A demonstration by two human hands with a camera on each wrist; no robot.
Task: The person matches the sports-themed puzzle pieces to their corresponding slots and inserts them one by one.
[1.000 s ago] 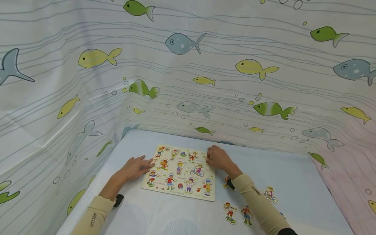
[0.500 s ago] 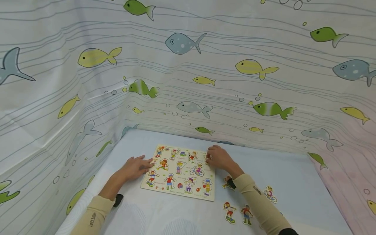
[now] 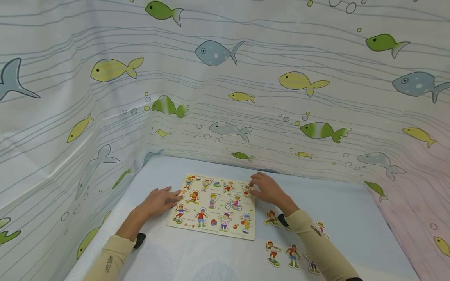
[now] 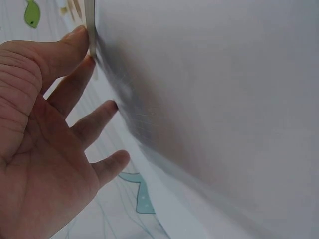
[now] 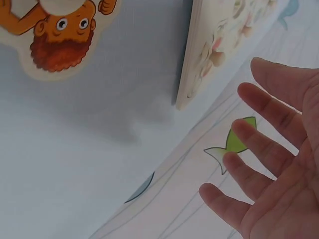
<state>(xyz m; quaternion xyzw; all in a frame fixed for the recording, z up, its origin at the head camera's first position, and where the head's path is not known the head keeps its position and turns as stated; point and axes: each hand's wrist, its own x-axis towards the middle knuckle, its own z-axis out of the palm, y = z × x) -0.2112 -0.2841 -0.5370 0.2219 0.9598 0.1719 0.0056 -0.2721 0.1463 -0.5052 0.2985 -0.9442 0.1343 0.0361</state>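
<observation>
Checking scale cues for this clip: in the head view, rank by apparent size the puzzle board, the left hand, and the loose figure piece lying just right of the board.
1. Puzzle board, clearly largest.
2. Left hand.
3. Loose figure piece, smallest.
All three lie at about the same distance from the camera, so the order looks reliable.

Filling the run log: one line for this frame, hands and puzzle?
left hand: open, steadying puzzle board left edge | right hand: open, by board's far right corner | loose pieces: on table, right of board

puzzle board [image 3: 212,206] between hands, loose pieces [image 3: 281,253] right
</observation>
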